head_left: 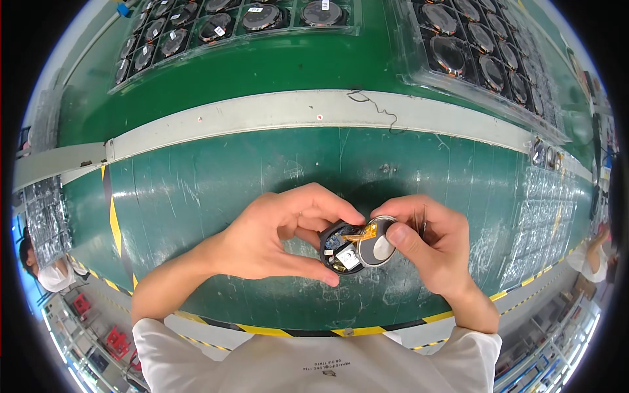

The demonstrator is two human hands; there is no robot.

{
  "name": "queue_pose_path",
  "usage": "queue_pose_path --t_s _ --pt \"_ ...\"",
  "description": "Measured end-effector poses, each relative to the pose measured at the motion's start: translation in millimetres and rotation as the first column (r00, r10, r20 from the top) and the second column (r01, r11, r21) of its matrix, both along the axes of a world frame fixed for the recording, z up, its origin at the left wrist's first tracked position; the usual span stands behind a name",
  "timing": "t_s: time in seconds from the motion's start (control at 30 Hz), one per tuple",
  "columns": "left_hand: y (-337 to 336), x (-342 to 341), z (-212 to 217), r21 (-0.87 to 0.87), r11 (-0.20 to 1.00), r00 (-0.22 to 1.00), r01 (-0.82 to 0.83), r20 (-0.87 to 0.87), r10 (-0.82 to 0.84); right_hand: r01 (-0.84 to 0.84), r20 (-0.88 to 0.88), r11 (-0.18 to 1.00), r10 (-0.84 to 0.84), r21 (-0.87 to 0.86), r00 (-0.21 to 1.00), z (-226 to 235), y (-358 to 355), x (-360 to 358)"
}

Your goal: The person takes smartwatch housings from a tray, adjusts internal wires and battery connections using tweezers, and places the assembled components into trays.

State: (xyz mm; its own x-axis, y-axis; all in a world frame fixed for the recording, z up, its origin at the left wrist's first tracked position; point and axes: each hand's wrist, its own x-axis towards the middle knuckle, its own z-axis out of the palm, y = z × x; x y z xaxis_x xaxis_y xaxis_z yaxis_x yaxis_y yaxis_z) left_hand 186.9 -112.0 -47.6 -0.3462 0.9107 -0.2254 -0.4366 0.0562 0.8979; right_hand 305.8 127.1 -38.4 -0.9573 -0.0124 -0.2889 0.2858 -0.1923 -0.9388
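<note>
My left hand is closed around the rim of a round black smartwatch case, its thumb at the near edge. The case is open, showing a circuit board and a white-labelled part inside. My right hand pinches a round watch screen between thumb and fingers, its silver-grey back turned up. The screen is tilted and overlaps the right side of the case. An orange flex cable runs from the screen toward the case's inside. Something thin and dark shows by my right fingers; I cannot make it out.
Beyond a pale raised rail, clear trays of round watch parts stand at the far left and far right. A thin black wire crosses the rail. Bubble-wrap-like sheeting lies on the right. Striped tape marks the near edge.
</note>
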Motion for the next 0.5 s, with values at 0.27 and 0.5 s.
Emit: queue_pose_path --t_s 0.27,0.5 --pt "2.4 -0.3 2.9 -0.005 1.0 0.998 0.018 0.059 -0.018 -0.013 0.006 0.999 0.013 -0.034 1.0 0.8 1.3 0.6" --pt "3.1 -1.2 3.3 0.009 0.999 0.991 0.046 0.128 -0.047 -0.036 0.017 0.999 0.036 -0.017 0.999 4.0 2.4 0.6"
